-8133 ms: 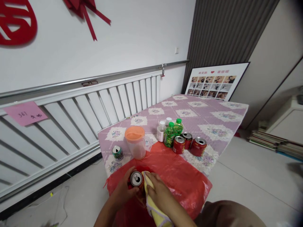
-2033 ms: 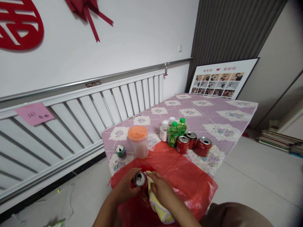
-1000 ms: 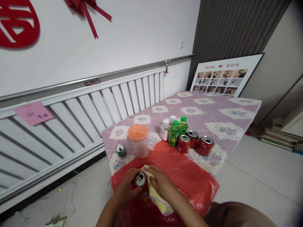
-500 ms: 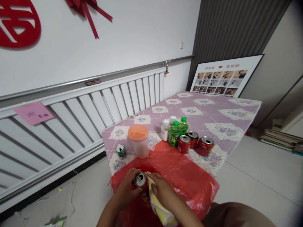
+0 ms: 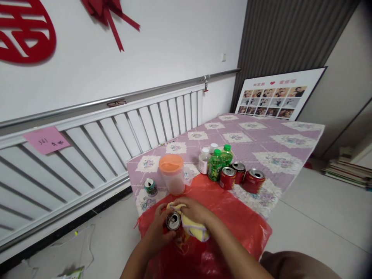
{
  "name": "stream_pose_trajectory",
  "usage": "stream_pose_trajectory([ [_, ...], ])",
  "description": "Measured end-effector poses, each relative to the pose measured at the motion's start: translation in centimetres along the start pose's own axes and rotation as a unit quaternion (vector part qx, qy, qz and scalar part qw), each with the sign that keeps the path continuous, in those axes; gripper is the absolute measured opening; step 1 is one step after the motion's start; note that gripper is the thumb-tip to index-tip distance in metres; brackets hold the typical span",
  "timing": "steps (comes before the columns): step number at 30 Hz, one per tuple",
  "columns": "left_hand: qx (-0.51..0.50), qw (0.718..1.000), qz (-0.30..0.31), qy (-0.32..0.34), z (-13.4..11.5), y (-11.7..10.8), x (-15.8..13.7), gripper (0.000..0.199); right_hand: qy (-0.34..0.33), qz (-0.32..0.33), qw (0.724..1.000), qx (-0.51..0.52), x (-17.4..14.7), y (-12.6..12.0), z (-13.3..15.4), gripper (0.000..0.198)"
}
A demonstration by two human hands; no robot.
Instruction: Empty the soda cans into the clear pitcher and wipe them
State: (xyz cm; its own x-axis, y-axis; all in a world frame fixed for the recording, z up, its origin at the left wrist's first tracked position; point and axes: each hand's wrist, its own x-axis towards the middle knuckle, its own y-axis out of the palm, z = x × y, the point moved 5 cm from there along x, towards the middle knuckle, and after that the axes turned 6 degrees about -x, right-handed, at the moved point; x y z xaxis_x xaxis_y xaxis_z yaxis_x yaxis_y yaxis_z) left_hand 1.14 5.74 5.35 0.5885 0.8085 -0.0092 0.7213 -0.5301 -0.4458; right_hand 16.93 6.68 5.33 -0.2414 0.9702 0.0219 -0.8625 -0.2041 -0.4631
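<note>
Red drink can (image 5: 173, 221) is at the near end of the bench, above a red plastic sheet, standing more or less upright between the person's two hands. Biggest stuff first: there's a white radiator (image 5: 167, 118) along the wall, then the bench (image 5: 293, 149) in a lilac floral cloth. The red plastic sheet (image 5: 229, 213) covers the near part of that, and honestly can't tell if the can's base touches it.

Next down is a clear plastic pitcher (image 5: 176, 184) with an orange lid, by the sheet's far edge. Then the hands: the left hand (image 5: 158, 229) has its fingers curled around the can's side, and the right hand (image 5: 194, 211) has its fingers closed over a bunched yellow cloth (image 5: 195, 229), pressed against the can near the rim.

Further back sit two green-capped bottles (image 5: 215, 169), with two white-capped bottles (image 5: 204, 162) just beside them. Three more red cans (image 5: 254, 181) stand close by, tops opened. Smallest of the lot is a teal can (image 5: 150, 187), left of the pitcher.
</note>
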Motion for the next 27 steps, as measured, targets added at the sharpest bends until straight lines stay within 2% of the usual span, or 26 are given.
stream_pose_trajectory([
  [3, -0.015, 1.000, 0.005, -0.005, 0.3, 0.1, 0.0, 0.074, 0.011, 0.040, 0.999, 0.007, 1.2, 0.7, -1.0, 0.046],
  [6, -0.010, 1.000, 0.002, -0.012, 0.6, 0.1, 0.0, 0.074, 0.017, 0.043, 0.999, 0.003, 1.3, 1.1, -1.5, 0.042],
  [13, -0.038, 0.999, 0.000, 0.004, 0.3, 0.1, -0.1, 0.066, 0.035, -0.016, 0.999, -0.029, -2.8, 1.0, -0.1, 0.037],
  [21, -0.032, 0.995, -0.091, -0.010, 0.6, 0.8, -0.5, 0.057, 0.120, -0.115, 0.981, -0.096, -7.4, 3.2, -1.0, 0.055],
  [27, -0.005, 0.987, -0.156, -0.029, 0.4, 1.4, -0.7, 0.045, 0.110, -0.148, 0.978, -0.095, -8.7, 4.2, 0.0, 0.055],
])
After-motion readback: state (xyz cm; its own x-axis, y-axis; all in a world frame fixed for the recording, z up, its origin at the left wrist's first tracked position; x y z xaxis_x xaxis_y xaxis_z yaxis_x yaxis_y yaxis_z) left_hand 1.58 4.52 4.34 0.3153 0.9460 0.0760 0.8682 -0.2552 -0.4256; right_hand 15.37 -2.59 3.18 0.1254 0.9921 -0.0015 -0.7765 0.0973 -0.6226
